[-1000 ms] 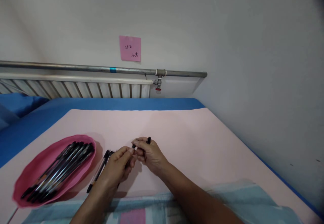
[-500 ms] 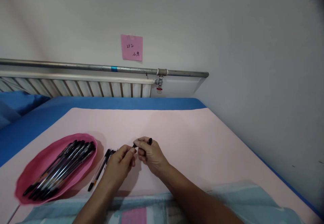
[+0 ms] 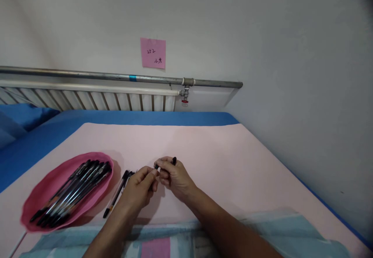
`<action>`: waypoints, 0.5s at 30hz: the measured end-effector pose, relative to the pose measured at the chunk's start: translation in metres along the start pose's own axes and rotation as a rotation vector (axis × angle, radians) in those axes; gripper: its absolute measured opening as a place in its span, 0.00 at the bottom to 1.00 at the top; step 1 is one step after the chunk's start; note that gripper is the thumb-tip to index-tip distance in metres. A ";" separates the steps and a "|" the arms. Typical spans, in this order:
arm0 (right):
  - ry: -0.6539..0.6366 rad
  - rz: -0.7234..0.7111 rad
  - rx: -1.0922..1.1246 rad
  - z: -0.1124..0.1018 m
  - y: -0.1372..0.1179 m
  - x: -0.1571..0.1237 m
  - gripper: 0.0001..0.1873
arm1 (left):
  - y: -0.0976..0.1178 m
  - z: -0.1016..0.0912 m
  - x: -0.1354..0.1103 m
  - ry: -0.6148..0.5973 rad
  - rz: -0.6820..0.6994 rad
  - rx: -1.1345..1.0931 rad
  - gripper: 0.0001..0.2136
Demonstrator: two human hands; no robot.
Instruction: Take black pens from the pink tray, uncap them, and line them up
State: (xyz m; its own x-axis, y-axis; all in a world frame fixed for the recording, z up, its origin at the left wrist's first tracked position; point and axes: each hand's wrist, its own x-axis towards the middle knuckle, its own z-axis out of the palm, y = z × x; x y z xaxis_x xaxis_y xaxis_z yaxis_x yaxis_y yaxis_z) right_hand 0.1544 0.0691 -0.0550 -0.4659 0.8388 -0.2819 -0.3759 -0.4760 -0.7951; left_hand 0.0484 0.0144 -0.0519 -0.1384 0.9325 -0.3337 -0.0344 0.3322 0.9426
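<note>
My left hand (image 3: 142,184) and my right hand (image 3: 175,176) meet above the pink sheet (image 3: 221,164), fingertips nearly touching. A small black pen part (image 3: 156,166) shows where the thumbs and fingers of both hands pinch. From the top of my right hand sticks a rounded black end (image 3: 174,161), like a pen's capped end; the rest is hidden by the fingers. Beside my left wrist lie a few pens (image 3: 116,196) with clear barrels and black caps, partly covered by the hand and forearm.
To the left stands a pink oval basket (image 3: 29,199) with several black-capped pens (image 3: 72,192) lying side by side in it. A blue cover (image 3: 163,118) edges the sheet. Behind are a radiator (image 3: 122,101), a metal pipe (image 3: 101,75) and a pink note (image 3: 153,53) on the wall.
Both hands keep their pinch with slight finger shifts at the small black part. The whole view has moved a little; the pens and basket stay put.
</note>
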 end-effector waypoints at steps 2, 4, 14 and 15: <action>0.003 0.009 -0.014 0.000 0.001 0.001 0.13 | 0.000 -0.001 0.001 0.002 0.004 0.029 0.16; 0.048 0.002 -0.025 0.000 0.002 0.001 0.14 | -0.002 -0.002 0.001 0.035 0.092 0.129 0.15; 0.135 -0.024 -0.051 0.003 0.003 -0.001 0.16 | 0.003 -0.003 -0.007 0.171 0.293 0.645 0.11; 0.139 -0.031 -0.053 0.004 0.004 -0.001 0.16 | 0.003 -0.003 -0.007 0.178 0.297 0.649 0.11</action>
State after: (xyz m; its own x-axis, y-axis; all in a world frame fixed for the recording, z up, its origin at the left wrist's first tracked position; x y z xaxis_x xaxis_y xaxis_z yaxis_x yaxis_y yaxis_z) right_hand 0.1506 0.0659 -0.0558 -0.3383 0.8831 -0.3252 -0.3435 -0.4376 -0.8310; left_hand 0.0460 0.0085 -0.0472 -0.2110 0.9775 -0.0064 0.6147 0.1378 0.7766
